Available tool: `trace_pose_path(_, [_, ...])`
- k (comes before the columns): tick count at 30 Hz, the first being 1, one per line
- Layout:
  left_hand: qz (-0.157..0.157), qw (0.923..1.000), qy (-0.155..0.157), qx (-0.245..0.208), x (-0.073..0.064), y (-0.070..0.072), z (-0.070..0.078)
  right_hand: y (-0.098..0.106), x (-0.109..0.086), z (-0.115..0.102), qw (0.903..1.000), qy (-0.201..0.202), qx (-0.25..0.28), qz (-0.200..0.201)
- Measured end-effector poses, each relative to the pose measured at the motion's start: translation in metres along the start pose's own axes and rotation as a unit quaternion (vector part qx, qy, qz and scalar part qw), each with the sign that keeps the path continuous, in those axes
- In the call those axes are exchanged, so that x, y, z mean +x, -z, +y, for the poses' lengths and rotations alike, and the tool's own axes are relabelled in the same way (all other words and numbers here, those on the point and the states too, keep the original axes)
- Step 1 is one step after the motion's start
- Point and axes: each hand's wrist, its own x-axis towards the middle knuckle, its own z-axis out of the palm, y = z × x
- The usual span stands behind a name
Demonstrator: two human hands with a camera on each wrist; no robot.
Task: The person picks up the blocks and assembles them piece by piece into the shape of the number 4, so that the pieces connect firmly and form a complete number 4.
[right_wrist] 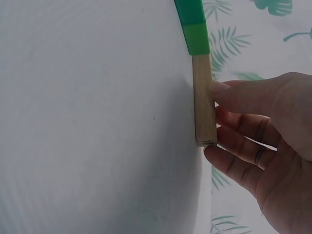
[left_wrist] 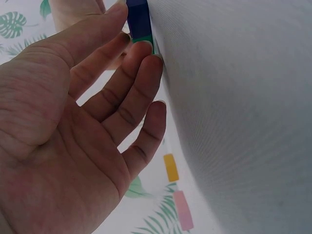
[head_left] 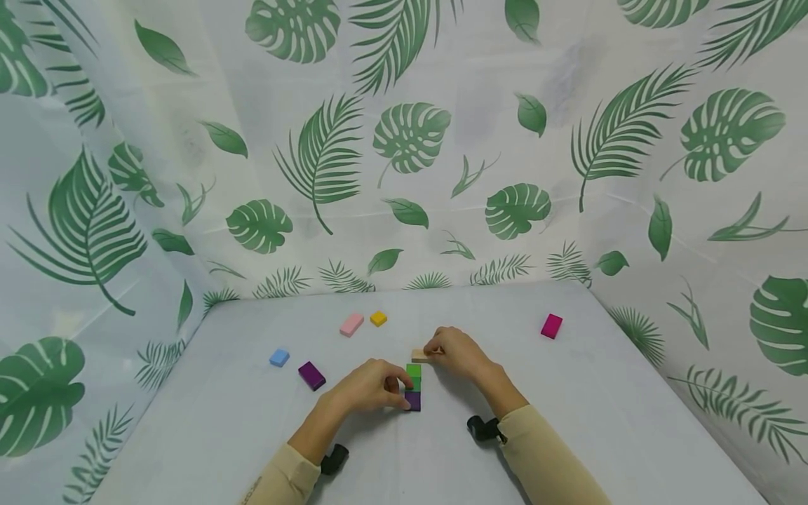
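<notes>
A dark purple block (head_left: 413, 402), a green block (head_left: 413, 384) and a lighter green block (head_left: 413, 368) lie end to end in a row. At the row's far end lies a plain wooden block (head_left: 419, 356), turned sideways and meeting the light green one. My right hand (head_left: 459, 351) pinches this wooden block, thumb on one face and fingertips by its end (right_wrist: 207, 142). With fingers loosely bent, my left hand (head_left: 372, 386) touches the row from the left, thumb at the purple block (left_wrist: 139, 19), fingertips beside the green one.
Left of the row lie a second purple block (head_left: 312, 376) and a light blue block (head_left: 280, 358). Farther back are a pink block (head_left: 351, 325) and a yellow block (head_left: 378, 318). A magenta block (head_left: 552, 326) is at the far right. A leaf-patterned curtain (head_left: 473, 126) surrounds the table.
</notes>
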Motion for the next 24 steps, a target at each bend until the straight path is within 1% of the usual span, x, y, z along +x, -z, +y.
trace_pose_path(5, [-0.001,1.0000,0.002,-0.001,-0.0003,-0.0003,-0.0004,-0.0008,0.0006,-0.0011,1.0000,0.002,0.004,-0.003])
trace_pose_path(11, [-0.001,1.0000,0.001,-0.004,-0.0014,-0.0001,0.0002,-0.0030,0.0015,-0.0024,1.0000,-0.005,0.001,-0.008])
trace_pose_path(24, [0.002,1.0000,-0.003,-0.003,-0.0007,0.0000,-0.0011,-0.0064,0.0029,-0.0025,0.9999,0.000,-0.013,-0.004])
